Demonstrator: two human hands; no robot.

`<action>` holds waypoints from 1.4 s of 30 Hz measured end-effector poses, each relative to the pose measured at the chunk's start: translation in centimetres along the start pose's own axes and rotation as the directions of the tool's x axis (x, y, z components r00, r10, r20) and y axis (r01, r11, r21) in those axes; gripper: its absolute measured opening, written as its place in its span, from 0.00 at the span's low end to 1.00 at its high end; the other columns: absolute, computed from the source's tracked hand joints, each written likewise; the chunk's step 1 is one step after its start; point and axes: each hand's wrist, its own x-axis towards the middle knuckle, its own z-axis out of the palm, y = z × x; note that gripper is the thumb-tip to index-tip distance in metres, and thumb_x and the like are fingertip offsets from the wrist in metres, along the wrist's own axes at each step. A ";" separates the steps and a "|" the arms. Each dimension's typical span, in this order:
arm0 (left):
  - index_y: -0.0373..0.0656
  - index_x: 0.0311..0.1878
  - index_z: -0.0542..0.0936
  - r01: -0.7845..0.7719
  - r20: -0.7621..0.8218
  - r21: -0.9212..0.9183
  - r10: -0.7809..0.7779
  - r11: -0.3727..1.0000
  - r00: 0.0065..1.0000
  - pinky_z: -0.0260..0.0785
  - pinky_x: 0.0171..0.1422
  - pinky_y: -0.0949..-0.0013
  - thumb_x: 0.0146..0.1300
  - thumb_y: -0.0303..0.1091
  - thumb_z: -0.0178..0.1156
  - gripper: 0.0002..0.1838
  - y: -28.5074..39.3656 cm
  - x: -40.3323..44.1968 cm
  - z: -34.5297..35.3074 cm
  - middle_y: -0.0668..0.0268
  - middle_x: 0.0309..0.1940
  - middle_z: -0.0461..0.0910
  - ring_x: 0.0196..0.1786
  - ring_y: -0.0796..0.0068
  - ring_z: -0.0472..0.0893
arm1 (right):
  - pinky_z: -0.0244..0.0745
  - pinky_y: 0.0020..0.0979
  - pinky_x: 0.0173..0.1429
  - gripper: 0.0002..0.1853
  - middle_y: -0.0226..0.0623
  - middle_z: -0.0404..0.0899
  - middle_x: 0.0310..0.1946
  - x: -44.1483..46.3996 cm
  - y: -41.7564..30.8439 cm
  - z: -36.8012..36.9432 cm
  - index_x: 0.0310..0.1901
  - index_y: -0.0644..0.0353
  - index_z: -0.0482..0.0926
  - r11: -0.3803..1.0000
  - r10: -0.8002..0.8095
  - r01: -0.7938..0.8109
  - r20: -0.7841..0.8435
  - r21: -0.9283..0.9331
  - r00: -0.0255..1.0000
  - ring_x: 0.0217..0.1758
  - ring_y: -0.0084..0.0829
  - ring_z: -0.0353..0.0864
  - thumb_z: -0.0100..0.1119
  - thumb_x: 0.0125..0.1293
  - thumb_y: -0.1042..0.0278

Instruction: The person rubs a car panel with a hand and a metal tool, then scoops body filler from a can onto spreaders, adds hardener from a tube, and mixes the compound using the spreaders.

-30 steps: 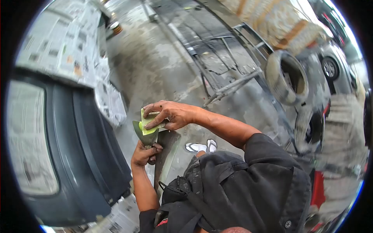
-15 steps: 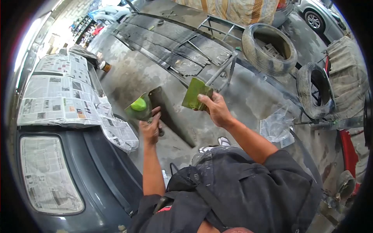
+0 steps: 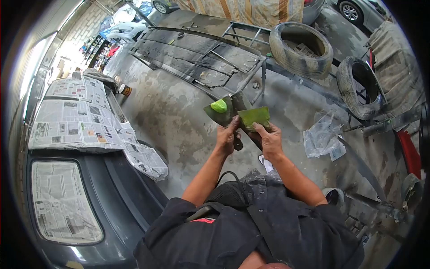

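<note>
My left hand [image 3: 228, 136] is closed round the handle of a wide putty knife [image 3: 215, 114], whose dark blade bears a bright green lump of paste [image 3: 219, 106]. Just to its right, my right hand [image 3: 269, 138] pinches a flat green spreader [image 3: 254, 119] between thumb and fingers. The spreader's left edge lies close to the knife; whether they touch I cannot tell. A long dark panel [image 3: 242, 101] shows behind and between both tools, partly hidden by them and the hands.
A dark vehicle body [image 3: 121, 210] with newspaper masking [image 3: 76, 123] stands at the left. Ahead is a low metal-framed table [image 3: 192, 56] with a cracked top. Two tyres [image 3: 286, 60] lie at the right, near a clear plastic sheet [image 3: 320, 134] on the floor.
Both hands have come together in front of the body, the left moving right with the knife and paste. The spreader, earlier apart, is now beside the knife. The view has also shifted.
</note>
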 end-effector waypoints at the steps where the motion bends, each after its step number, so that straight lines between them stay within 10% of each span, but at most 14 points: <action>1: 0.43 0.46 0.80 0.051 -0.002 -0.044 -0.051 0.998 0.999 0.61 0.24 0.80 0.63 0.38 0.67 0.13 -0.2 -0.7 -0.1 0.73 0.37 0.81 0.32 0.86 0.76 | 0.84 0.26 0.42 0.08 0.33 0.84 0.38 -0.6 0.7 -0.4 0.44 0.63 0.82 0.999 -0.033 0.032 -0.015 -0.039 0.999 0.37 0.23 0.84 0.64 0.64 0.71; 6: 0.45 0.46 0.79 0.075 0.088 -0.054 -0.070 0.996 0.994 0.60 0.25 0.79 0.64 0.37 0.66 0.11 -1.4 -1.0 -1.6 0.72 0.39 0.82 0.37 0.83 0.78 | 0.84 0.25 0.40 0.08 0.33 0.84 0.38 -1.8 2.3 -0.3 0.43 0.63 0.83 0.993 -0.079 0.074 -0.050 -0.093 0.996 0.36 0.23 0.84 0.64 0.65 0.71; 14: 0.41 0.43 0.81 0.069 -0.186 -0.084 -0.084 0.994 0.979 0.61 0.24 0.78 0.60 0.37 0.69 0.13 1.7 2.8 -5.6 0.71 0.35 0.81 0.30 0.82 0.75 | 0.83 0.27 0.44 0.16 0.36 0.83 0.44 2.1 2.1 2.6 0.55 0.65 0.78 0.962 0.046 -0.003 0.152 -0.272 0.987 0.43 0.27 0.84 0.61 0.67 0.71; 27: 0.42 0.46 0.83 -0.374 -0.836 -0.143 0.090 0.917 0.542 0.62 0.27 0.76 0.63 0.37 0.65 0.12 9.5 4.6 -29.2 0.71 0.41 0.81 0.34 0.80 0.75 | 0.81 0.27 0.38 0.17 0.43 0.83 0.41 21.0 8.2 7.8 0.57 0.67 0.77 0.752 0.444 -0.267 0.163 -0.603 0.881 0.37 0.29 0.85 0.53 0.70 0.69; 35: 0.43 0.42 0.81 -0.429 -0.936 -0.071 0.089 0.900 0.340 0.61 0.27 0.75 0.64 0.36 0.64 0.08 18.9 12.2 -44.7 0.71 0.35 0.81 0.33 0.80 0.76 | 0.77 0.28 0.39 0.17 0.39 0.85 0.36 34.5 24.3 15.8 0.53 0.66 0.81 0.339 0.457 0.143 0.296 -0.930 0.839 0.35 0.26 0.84 0.52 0.65 0.70; 37: 0.44 0.42 0.81 -0.417 -0.922 -0.021 0.143 0.909 0.359 0.60 0.27 0.75 0.63 0.36 0.65 0.08 22.6 14.5 -48.3 0.72 0.35 0.80 0.34 0.81 0.75 | 0.78 0.37 0.50 0.16 0.51 0.84 0.42 36.5 26.3 18.9 0.50 0.62 0.82 0.121 0.433 0.307 0.329 -0.944 0.839 0.44 0.42 0.85 0.55 0.62 0.67; 42: 0.43 0.43 0.79 -0.429 -0.911 0.028 0.199 0.903 0.361 0.61 0.25 0.76 0.62 0.34 0.66 0.10 32.0 21.0 -54.2 0.71 0.36 0.80 0.32 0.80 0.75 | 0.78 0.34 0.48 0.16 0.48 0.85 0.40 42.8 28.9 26.1 0.50 0.65 0.82 0.158 0.410 0.304 0.343 -0.939 0.846 0.42 0.38 0.86 0.56 0.64 0.67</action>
